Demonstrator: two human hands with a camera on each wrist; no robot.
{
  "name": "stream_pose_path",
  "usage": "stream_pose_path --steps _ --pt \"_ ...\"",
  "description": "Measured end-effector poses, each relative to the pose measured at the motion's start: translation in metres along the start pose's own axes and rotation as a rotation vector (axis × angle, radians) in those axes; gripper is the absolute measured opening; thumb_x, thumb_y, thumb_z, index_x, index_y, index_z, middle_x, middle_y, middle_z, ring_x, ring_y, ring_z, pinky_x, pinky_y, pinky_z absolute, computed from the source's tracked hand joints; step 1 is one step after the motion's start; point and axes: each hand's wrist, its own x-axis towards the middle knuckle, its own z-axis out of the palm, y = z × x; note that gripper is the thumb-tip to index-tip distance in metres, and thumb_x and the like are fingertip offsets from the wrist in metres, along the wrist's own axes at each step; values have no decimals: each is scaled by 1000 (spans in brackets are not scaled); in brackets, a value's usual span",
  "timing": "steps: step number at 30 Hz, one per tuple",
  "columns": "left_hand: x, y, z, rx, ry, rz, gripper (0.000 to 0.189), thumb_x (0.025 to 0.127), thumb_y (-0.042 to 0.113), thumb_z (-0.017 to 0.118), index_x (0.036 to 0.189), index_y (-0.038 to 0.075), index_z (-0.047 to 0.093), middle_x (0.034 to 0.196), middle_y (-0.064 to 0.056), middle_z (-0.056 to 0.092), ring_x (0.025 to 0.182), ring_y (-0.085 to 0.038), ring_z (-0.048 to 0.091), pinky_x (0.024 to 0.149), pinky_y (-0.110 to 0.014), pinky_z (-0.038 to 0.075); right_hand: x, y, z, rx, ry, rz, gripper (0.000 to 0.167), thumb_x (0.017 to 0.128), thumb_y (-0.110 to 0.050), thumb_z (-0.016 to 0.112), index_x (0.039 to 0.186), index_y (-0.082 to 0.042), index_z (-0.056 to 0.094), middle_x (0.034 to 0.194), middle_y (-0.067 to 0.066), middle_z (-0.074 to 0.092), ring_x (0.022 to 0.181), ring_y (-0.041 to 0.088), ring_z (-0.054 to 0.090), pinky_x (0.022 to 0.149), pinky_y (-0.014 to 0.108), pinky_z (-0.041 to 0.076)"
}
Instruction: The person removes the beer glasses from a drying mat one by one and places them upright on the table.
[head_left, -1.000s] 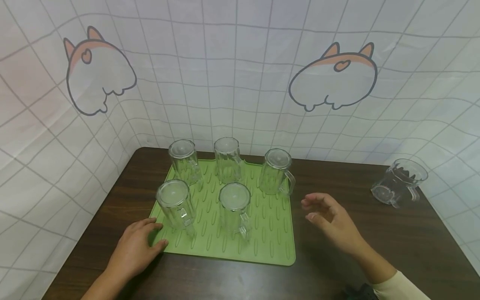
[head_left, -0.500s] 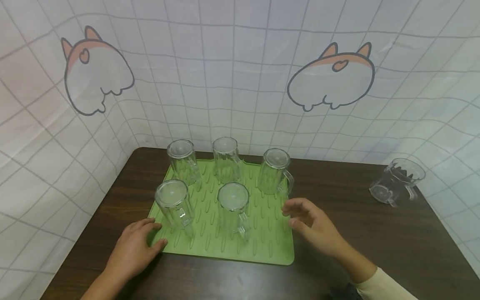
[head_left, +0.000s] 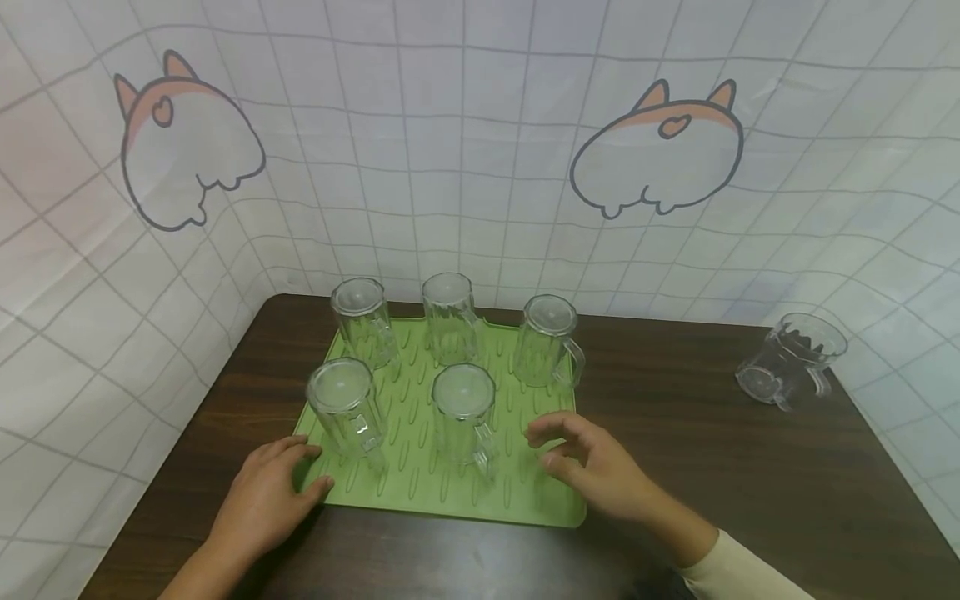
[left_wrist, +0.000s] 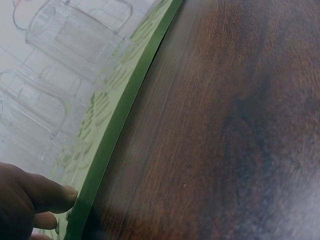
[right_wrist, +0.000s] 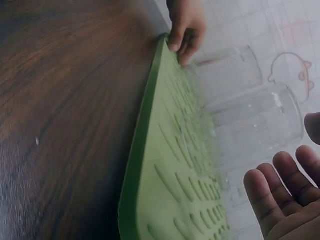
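Five clear glass mugs stand on a pale green mat in the lower middle of the head view, three in the rear row and two in front. Their walls are faceted, and at least four have thick round bases turned up; which way the middle rear one stands I cannot tell. Slender ribs pattern the mat, whose rim shows darker green in the wrist views. One more mug stands mouth up on the brown table at the right of the frame.

The left hand, relaxed, rests at the mat's lower left corner. The right hand, released with fingers loosely bent, hovers over the mat's right part; a second ago it was farther right, above bare wood. The mugs and the left hand have kept their places.
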Motion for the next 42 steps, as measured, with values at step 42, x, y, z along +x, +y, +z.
stream_pose_path --steps 42 --pt "-1 -2 3 9 20 7 45 84 28 85 118 1 73 136 -29 58 124 -56 48 98 -73 38 22 5 49 -51 -35 105 21 96 -7 71 117 -13 70 117 -2 72 107 18 71 92 31 56"
